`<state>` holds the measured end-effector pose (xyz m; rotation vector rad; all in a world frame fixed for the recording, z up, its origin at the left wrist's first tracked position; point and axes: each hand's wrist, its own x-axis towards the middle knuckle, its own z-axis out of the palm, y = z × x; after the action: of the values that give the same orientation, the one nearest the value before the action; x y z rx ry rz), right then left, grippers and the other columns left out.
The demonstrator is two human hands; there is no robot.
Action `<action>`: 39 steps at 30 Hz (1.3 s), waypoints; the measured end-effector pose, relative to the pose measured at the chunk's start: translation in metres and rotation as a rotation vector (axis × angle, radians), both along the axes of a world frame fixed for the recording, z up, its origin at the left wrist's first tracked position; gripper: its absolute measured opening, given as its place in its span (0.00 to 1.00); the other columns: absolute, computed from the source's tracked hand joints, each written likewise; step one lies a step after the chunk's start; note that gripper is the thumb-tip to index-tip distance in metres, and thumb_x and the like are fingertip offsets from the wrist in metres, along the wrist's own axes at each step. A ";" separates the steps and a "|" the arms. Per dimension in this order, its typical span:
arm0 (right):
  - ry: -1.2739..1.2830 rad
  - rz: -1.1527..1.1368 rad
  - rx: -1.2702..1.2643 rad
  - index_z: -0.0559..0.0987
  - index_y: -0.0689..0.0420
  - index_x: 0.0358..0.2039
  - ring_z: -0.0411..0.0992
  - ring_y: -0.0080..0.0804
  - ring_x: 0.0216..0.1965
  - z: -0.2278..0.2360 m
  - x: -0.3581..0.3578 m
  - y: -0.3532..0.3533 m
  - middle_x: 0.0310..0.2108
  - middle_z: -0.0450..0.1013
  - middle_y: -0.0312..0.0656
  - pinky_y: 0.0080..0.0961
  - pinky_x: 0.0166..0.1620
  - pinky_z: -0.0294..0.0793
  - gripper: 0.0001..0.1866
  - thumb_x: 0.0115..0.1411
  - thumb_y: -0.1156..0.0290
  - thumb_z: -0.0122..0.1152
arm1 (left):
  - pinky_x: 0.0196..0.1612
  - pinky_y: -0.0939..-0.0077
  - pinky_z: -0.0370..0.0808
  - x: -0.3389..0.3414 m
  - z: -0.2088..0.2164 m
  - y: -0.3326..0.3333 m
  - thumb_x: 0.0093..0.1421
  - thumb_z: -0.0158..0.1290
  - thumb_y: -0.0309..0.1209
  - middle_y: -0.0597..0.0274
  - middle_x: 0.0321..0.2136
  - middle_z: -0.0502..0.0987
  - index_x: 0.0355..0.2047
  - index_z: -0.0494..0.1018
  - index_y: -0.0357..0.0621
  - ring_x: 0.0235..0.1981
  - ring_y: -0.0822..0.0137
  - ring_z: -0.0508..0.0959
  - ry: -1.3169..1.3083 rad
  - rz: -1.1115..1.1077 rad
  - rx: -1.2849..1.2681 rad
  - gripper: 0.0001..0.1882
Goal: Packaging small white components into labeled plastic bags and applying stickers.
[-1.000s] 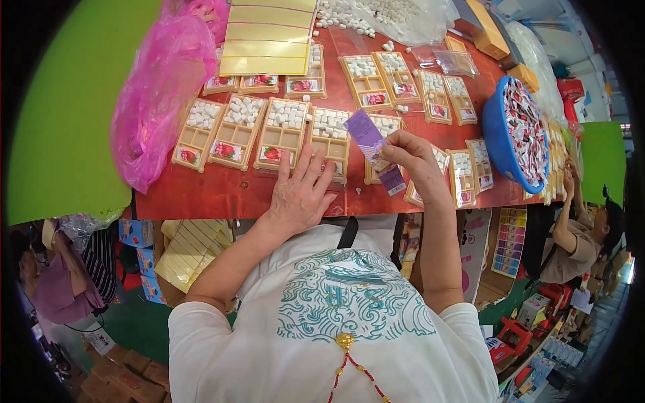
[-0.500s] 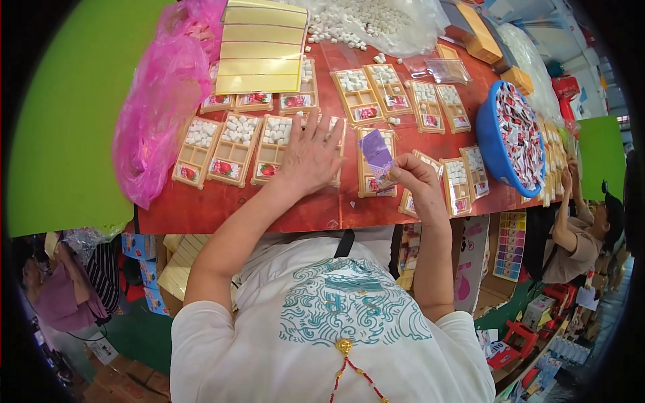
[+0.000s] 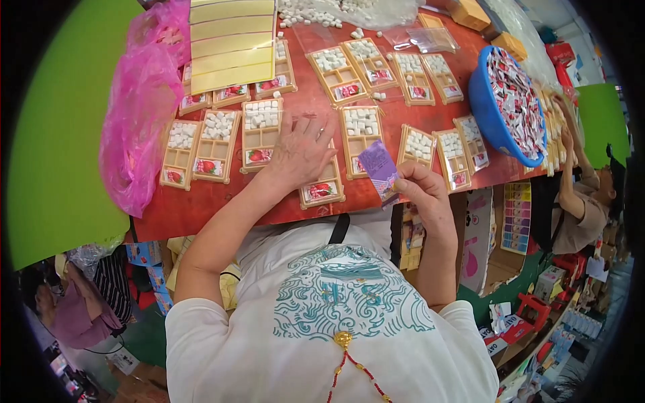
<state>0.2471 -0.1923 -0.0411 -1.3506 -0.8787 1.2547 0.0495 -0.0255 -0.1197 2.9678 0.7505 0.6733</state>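
My left hand (image 3: 299, 154) curls over the upper part of a beige compartment tray (image 3: 322, 193), gripping it near the table's front edge. A small packet with a red strawberry picture shows in its lower compartment; the fingers and hand hide the rest. Pinched between the thumb and fingers of my right hand (image 3: 427, 191) is a purple printed card (image 3: 377, 164). The card overlaps the lower corner of another tray (image 3: 356, 131), which holds white cubes and a packet. To the left of my left hand stands one more filled tray (image 3: 261, 134).
Several similar trays (image 3: 215, 144) stand in rows on the red table (image 3: 222, 205). A blue basin (image 3: 478, 101) of small packets is at the right. Yellow lined sheets (image 3: 232, 43), a pink plastic bag (image 3: 134, 127) and loose white cubes (image 3: 312, 15) lie farther back. Another person (image 3: 584, 195) works at far right.
My left hand has gone from lying spread over the trays to curling on one, which has come nearer the front edge. The purple card has moved off the tray's middle towards me.
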 end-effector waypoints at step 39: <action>0.072 0.118 -0.043 0.76 0.60 0.34 0.67 0.14 0.34 -0.010 -0.024 0.011 0.30 0.71 0.29 0.14 0.40 0.65 0.05 0.61 0.72 0.57 | 0.64 0.47 0.52 -0.053 0.001 -0.084 0.51 0.59 0.39 0.46 0.61 0.60 0.50 0.66 0.34 0.66 0.46 0.54 0.049 -0.175 -0.306 0.30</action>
<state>0.2228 -0.1809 -0.0514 -1.2942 -0.8964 1.4114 -0.0031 -0.1093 -0.1192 2.7344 0.5314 0.4325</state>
